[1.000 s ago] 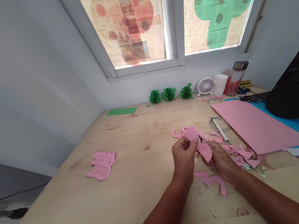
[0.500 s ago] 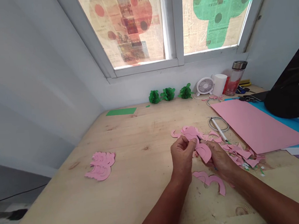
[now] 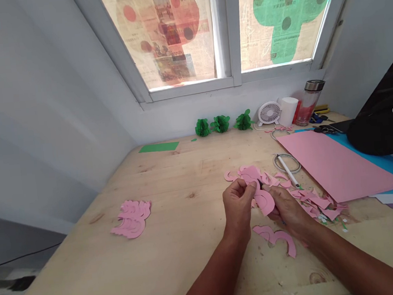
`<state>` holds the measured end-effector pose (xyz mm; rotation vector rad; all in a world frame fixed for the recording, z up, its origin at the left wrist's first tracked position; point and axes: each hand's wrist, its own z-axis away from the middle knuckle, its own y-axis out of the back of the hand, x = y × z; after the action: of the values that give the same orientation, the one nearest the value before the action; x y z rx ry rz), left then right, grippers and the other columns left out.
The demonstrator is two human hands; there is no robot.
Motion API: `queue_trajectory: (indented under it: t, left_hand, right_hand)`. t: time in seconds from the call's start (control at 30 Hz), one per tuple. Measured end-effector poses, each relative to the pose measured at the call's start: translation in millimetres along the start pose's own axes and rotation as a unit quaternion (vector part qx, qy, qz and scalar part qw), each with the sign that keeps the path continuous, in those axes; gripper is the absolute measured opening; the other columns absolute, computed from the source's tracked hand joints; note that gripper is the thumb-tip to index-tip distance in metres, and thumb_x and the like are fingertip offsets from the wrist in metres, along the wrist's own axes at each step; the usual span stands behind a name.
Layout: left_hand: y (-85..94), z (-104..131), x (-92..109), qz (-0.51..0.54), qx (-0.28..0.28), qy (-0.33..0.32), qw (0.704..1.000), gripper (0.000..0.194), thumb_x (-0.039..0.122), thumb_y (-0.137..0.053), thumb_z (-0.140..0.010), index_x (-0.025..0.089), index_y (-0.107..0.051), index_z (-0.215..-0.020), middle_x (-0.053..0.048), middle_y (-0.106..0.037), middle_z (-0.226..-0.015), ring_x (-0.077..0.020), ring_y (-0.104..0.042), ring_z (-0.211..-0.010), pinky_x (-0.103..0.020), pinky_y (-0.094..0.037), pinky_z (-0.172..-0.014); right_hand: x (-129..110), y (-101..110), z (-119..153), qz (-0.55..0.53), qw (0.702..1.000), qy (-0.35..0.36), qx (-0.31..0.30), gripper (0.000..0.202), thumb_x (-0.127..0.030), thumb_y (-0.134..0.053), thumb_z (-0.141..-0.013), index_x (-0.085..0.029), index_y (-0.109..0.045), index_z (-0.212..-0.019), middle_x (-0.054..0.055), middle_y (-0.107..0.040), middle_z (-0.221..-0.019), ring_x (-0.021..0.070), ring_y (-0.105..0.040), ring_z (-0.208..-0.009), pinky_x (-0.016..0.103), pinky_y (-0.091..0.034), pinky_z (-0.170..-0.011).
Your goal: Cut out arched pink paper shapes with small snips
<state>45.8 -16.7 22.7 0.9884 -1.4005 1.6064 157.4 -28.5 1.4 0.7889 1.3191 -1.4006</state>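
My left hand point(image 3: 238, 206) is closed, thumb and fingers pinching a pink paper piece point(image 3: 265, 202) with rounded, curved edges and drawn lines. My right hand point(image 3: 287, 206) is wrapped round scissors point(image 3: 260, 184); only a dark part of them shows against the paper, the rest being hidden by the fingers. Just below the hands, a curved pink paper offcut point(image 3: 284, 237) lies on the wooden table point(image 3: 179, 256). Behind the held piece are more curved pink scraps point(image 3: 230, 175). Off to the left rests a pile of scalloped pink cut-outs point(image 3: 132, 218).
Pink sheets point(image 3: 337, 166) lie at the right over blue paper, beside a black bag point(image 3: 382, 129). A white pen point(image 3: 289, 172) and pink scraps point(image 3: 314, 201) are near my right hand. Along the wall stand green paper shapes point(image 3: 221, 124), a small fan point(image 3: 269, 112) and a bottle point(image 3: 308, 104).
The pink paper piece has shifted slightly left and turned a little in my hands. More of the dark part of the scissors shows beside it.
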Motion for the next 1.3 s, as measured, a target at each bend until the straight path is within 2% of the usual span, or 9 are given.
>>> queue_trajectory:
  t: [0.17, 0.37, 0.53, 1.3]
  left_hand:
    - [0.1, -0.6, 1.2, 0.001, 0.013, 0.003, 1.000, 0.028, 0.029, -0.070, -0.063, 0.015, -0.047, -0.056, 0.005, -0.044, -0.053, -0.0066, -0.036, -0.052, -0.020, -0.030, -0.052]
    - [-0.5, -0.1, 4.0, 0.008, 0.025, 0.003, 1.000, 0.026, 0.025, -0.069, -0.062, 0.015, -0.047, -0.055, 0.005, -0.044, -0.054, -0.0061, -0.037, -0.052, -0.019, -0.031, -0.053]
    - [-0.1, -1.9, 4.2, 0.022, 0.026, -0.003, 0.999, 0.023, 0.024, -0.070, -0.062, 0.014, -0.050, -0.057, 0.005, -0.046, -0.055, -0.0061, -0.038, -0.052, -0.018, -0.031, -0.053]
    - [6.6, -6.2, -0.5, -0.022, -0.014, -0.002, 1.000, 0.026, 0.032, -0.071, -0.065, 0.014, -0.053, -0.058, 0.003, -0.048, -0.055, -0.0071, -0.041, -0.052, -0.020, -0.033, -0.052]
  right_hand:
    - [-2.7, -0.7, 0.3, 0.014, 1.000, 0.002, -0.017, 0.047, -0.056, -0.055, -0.081, -0.019, -0.039, -0.056, -0.010, -0.025, -0.044, 0.0047, -0.015, -0.040, 0.022, -0.010, -0.040]
    - [-2.6, 0.8, 0.2, 0.025, 0.999, 0.004, -0.033, 0.040, -0.052, -0.052, -0.085, -0.018, -0.045, -0.065, -0.010, -0.025, -0.046, 0.0050, -0.014, -0.041, 0.021, -0.009, -0.039]
    - [-1.4, 0.7, -0.5, 0.025, 0.999, -0.005, -0.027, 0.041, -0.053, -0.052, -0.084, -0.019, -0.042, -0.063, -0.010, -0.026, -0.044, 0.0047, -0.015, -0.039, 0.020, -0.009, -0.038]
    - [-2.2, 2.2, -0.2, -0.004, 0.999, -0.031, -0.035, 0.044, -0.055, -0.054, -0.082, -0.019, -0.039, -0.062, -0.010, -0.030, -0.043, 0.0041, -0.016, -0.039, 0.021, -0.010, -0.039]
